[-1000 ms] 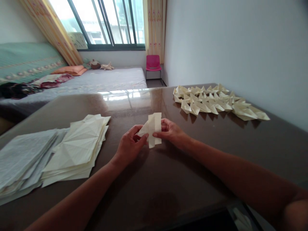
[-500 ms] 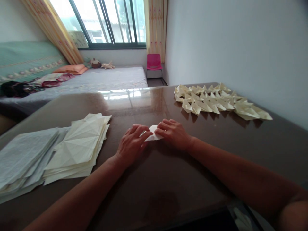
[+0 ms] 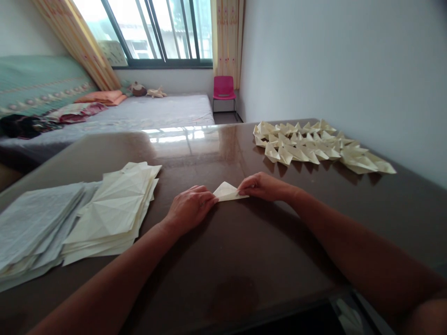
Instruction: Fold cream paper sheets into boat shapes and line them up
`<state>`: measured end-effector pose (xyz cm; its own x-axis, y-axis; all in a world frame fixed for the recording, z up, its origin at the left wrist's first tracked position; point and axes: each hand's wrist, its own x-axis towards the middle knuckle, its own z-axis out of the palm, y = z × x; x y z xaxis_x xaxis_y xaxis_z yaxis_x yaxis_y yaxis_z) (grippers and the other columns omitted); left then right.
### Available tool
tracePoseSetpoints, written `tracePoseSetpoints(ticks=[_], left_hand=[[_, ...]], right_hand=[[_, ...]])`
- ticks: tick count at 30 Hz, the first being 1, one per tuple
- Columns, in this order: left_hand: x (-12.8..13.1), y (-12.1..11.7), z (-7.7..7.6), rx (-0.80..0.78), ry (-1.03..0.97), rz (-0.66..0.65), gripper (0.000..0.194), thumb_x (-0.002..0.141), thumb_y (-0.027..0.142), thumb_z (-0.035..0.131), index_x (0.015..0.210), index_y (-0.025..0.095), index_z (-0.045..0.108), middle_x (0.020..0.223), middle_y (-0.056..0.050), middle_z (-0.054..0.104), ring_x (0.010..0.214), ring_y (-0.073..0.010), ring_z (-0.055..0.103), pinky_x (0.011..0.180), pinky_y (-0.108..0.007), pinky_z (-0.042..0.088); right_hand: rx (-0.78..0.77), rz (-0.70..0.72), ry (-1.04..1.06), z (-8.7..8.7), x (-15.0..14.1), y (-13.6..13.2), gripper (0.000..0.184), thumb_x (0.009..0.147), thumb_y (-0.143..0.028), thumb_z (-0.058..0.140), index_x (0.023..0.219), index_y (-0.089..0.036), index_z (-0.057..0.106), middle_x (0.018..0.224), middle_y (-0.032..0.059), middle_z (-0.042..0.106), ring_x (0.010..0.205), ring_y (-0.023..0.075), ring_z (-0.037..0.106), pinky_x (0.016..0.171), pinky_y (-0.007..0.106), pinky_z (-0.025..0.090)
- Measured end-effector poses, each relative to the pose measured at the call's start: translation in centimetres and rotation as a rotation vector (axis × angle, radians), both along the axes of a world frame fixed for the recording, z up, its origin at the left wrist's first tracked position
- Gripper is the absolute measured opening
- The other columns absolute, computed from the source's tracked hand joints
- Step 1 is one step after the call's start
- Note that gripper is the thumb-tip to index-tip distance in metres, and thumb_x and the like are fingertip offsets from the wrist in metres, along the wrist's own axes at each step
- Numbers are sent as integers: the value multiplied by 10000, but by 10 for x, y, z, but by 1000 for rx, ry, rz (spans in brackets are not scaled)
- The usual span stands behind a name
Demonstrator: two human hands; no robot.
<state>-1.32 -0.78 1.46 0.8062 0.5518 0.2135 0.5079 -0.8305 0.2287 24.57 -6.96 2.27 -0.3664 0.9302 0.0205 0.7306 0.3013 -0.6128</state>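
Observation:
A small piece of folded cream paper (image 3: 226,190) lies on the brown table (image 3: 195,288), its peak pointing away from me and its long edge toward me. My left hand (image 3: 192,204) is closed at its left corner, fingertips pressed onto the paper. On the other side, my right hand (image 3: 263,186) pinches the paper near its right corner, thumb and fingers together. The fingers cover both ends of the sheet.
At left lie a stack of creased cream sheets (image 3: 115,204) and a pile of greyish sheets (image 3: 38,228). Rows of folded paper shapes (image 3: 300,144) stand at the back right by the wall. Beyond the table are a bed (image 3: 174,109) and a pink chair (image 3: 224,88).
The paper has gone from a rounded, partly bent shape to a flat triangle. My right hand has shifted right along its edge, and the hands are farther apart.

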Motion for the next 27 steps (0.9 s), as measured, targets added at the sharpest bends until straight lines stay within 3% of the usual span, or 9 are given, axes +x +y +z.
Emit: tracePoseSetpoints(ticks=[3,7,18,21,23,27], left_hand=[[3,6,-8,-95,-52,98,329,932,415,392,918,246,673,904,-12,673,849,-171,606,742,-272,448],[7,7,-12,-137,-32,205,314,918,449,405,1012,276,649,975,-9,685,858,-191,617,733,-287,446],[10,-2,-10,50,94,183,330,954,413,365,1223,356,547,1008,-8,616,952,-201,570,701,-287,444],[11,-5,-9,178,96,124,345,949,353,416,1279,366,517,1077,-32,578,1016,-212,515,747,-298,444],[11,-7,-7,248,101,11,344,939,293,458,1265,374,534,1130,-32,561,1056,-212,479,824,-318,430],[12,-11,-3,248,202,-170,347,935,265,478,1269,345,531,1063,-22,589,1003,-195,493,806,-317,431]], right_hand=[[-46,-100,15,-3,-2,2,262,859,-331,541,910,-142,716,700,-4,650,644,114,550,606,208,377],[-46,-191,-38,-3,-9,2,170,817,-273,580,908,-159,667,769,10,657,679,114,565,608,201,372],[-29,-275,-273,-3,-18,-3,146,839,-296,553,960,-227,595,797,-6,674,684,123,577,586,212,325],[-22,-283,-327,-2,-21,-4,144,849,-292,543,971,-231,589,839,4,680,720,134,592,590,218,321],[-20,-282,-363,0,-24,-6,148,860,-285,533,986,-233,589,867,12,679,750,143,597,603,226,326],[128,-259,-472,9,-33,-15,195,895,-278,518,1068,-256,605,1035,43,635,902,170,573,670,247,355]])
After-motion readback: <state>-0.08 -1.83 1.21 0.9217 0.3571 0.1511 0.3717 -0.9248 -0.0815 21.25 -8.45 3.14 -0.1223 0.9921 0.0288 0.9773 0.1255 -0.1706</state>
